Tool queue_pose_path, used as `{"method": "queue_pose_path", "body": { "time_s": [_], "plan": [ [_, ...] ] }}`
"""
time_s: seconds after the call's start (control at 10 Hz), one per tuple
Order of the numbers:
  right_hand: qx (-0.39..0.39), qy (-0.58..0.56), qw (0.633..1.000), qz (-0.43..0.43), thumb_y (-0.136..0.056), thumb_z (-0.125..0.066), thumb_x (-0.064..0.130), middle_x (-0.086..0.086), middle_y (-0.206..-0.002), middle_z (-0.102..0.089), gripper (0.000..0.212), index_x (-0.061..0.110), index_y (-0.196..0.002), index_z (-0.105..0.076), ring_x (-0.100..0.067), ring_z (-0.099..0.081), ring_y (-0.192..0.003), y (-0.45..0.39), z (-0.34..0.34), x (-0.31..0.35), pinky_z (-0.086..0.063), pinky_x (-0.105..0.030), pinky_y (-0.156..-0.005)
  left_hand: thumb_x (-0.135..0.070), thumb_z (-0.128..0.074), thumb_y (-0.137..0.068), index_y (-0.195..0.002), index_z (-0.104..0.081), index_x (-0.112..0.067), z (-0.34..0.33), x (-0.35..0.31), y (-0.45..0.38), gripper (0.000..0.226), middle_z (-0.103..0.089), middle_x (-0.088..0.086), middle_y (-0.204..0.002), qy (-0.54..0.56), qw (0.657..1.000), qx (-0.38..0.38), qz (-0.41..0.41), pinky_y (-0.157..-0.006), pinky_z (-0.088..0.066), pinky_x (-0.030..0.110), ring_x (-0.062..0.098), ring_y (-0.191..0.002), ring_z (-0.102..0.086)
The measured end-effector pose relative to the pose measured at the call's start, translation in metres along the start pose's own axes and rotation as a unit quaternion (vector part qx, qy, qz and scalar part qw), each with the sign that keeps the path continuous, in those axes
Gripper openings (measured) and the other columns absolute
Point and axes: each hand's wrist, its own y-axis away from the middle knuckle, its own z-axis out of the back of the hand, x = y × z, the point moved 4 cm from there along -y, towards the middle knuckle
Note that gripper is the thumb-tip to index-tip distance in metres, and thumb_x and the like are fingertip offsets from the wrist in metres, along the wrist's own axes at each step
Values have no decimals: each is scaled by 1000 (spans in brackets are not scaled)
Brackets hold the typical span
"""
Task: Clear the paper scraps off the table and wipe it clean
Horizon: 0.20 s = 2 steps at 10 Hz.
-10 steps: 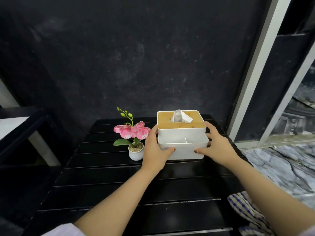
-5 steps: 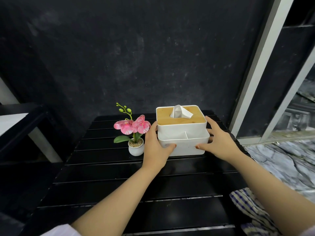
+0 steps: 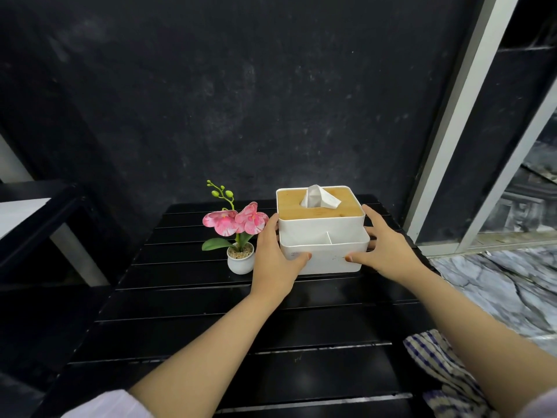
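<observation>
A white tissue box point(image 3: 322, 229) with a wooden lid and a tissue sticking out stands at the back of the black slatted table point(image 3: 211, 321). My left hand point(image 3: 275, 260) clasps its left side, thumb on the front. My right hand point(image 3: 382, 248) clasps its right side, fingers spread along the wall. A blue-and-white checked cloth point(image 3: 437, 366) lies at the table's near right edge, partly under my right forearm. No paper scraps show on the table.
A small white pot with a pink orchid point(image 3: 238, 233) stands just left of the box, close to my left hand. A dark wall rises behind the table. A black shelf point(image 3: 36, 218) is at the left, marble floor point(image 3: 497, 285) at the right.
Both hands have pushed the tissue box a little farther back on the table, keeping their hold on its sides. The view has shifted slightly.
</observation>
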Motion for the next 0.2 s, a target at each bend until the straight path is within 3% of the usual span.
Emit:
{"method": "queue_pose_path", "body": {
  "time_s": [0.1,0.2],
  "plan": [
    [12,-18,1000,-7,-71,-76,16,-4,-141,-45,101,30,-144,-6,-25,-56,-115,3,0,0,-43,-46,-100,-20,-77,-71,-142,-26,-27,4,-1,5,87,-40,-8,-141,-29,999,12,7,-108,-38,34,11,-127,-42],
    [1,-16,1000,-24,-72,-75,22,-2,-146,-38,101,32,-144,-4,-25,-52,-120,16,3,-4,-41,-45,-102,-29,-68,-80,-140,-29,-30,14,-11,30,71,-35,-16,-139,-116,991,53,-28,-103,-38,26,3,-126,-39]
  ]
}}
